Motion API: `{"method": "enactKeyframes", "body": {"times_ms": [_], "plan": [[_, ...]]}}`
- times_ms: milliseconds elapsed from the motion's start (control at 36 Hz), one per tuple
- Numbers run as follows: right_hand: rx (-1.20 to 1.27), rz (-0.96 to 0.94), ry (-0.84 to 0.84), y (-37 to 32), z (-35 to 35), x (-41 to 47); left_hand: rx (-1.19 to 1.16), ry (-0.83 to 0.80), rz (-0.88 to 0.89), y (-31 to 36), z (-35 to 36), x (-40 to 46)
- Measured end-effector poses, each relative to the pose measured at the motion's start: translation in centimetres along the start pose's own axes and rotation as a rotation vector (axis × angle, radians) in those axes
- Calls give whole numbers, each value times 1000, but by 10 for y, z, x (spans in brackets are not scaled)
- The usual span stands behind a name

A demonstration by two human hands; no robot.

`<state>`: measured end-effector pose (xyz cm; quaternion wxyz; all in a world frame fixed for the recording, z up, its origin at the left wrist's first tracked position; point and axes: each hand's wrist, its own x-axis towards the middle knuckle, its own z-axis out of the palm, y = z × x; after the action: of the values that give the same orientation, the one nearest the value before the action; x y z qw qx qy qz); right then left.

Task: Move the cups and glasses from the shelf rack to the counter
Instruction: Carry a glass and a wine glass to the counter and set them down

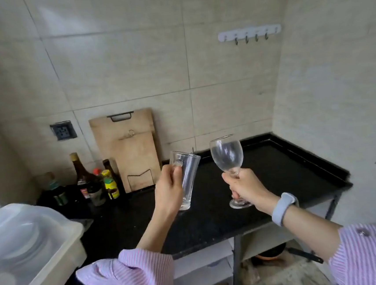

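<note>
My left hand (167,190) grips the handle of a tall clear glass mug (189,176), tilted a little, above the black counter (277,170). My right hand (247,189) is closed around the stem of a clear wine glass (227,155), its bowl leaning left and its foot (240,204) low over the counter top. Whether either glass touches the counter I cannot tell. The shelf rack is out of view.
Two wooden cutting boards (133,152) lean against the tiled wall. Several sauce bottles (94,183) crowd the counter's back left. A white plastic bin (31,247) with a translucent lid holding dishes stands at the left. A hook rail (250,34) hangs on the wall. Shelves and a pan (272,252) lie below.
</note>
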<state>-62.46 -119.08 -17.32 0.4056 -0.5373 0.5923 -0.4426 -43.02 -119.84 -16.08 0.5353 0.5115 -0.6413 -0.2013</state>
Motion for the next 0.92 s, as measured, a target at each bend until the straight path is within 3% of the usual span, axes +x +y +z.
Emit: {"method": "enactKeyframes", "body": {"times_ms": [417, 722, 917], "plan": [[-50, 219, -40, 90, 9, 196, -90, -267, -322, -139, 116, 119], [-293, 167, -89, 182, 22, 373, -114, -277, -635, -261, 229, 219], [-329, 202, -129, 225, 30, 467, -122, -296, -674, -321, 273, 265]]}}
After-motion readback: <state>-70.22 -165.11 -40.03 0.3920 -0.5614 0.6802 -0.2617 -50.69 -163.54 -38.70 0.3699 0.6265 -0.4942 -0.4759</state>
